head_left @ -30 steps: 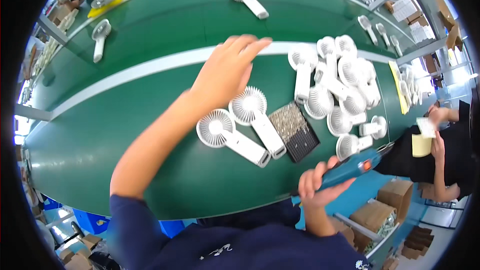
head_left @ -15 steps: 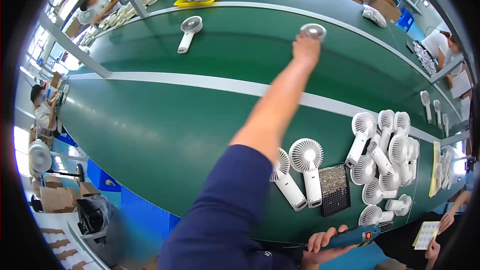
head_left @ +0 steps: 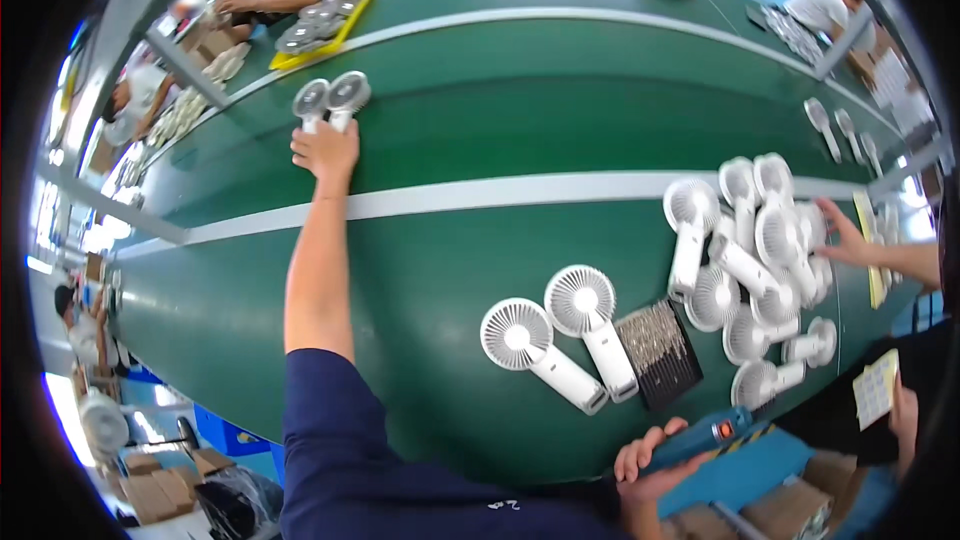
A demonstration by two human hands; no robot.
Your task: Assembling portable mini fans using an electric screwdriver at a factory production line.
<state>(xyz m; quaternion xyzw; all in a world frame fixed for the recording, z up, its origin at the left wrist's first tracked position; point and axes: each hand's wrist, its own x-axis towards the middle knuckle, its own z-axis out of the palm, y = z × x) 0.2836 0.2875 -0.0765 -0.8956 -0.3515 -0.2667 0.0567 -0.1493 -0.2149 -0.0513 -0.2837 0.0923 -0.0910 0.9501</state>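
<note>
My left arm stretches across the green bench to its far belt strip. There my left hand (head_left: pixel 325 150) closes around the handle end of a white handheld fan (head_left: pixel 348 93). A second white handheld fan (head_left: pixel 311 98) lies right beside it; whether the fingers hold that one too, I cannot tell. Low in the view, my right hand (head_left: pixel 648 465) grips a teal electric screwdriver (head_left: pixel 700 440) with a red switch. Near it is a black grid tray (head_left: pixel 675 380) partly covered with small screws. Two white fans (head_left: pixel 518 337) (head_left: pixel 582 302) lie left of the tray, grilles up.
A heap of white fans (head_left: pixel 778 238) lies right of the tray. A co-worker's hand (head_left: pixel 848 238) touches the heap; their other hand holds a sticker sheet (head_left: pixel 877 390). A yellow tray (head_left: pixel 352 32) of grey parts stands far left. A pale rail (head_left: pixel 480 190) crosses the bench.
My left hand has carried a fan leftward until it lies beside the lone one. The view has turned left. A co-worker's hand has come to the fan heap. My right hand keeps the screwdriver.
</note>
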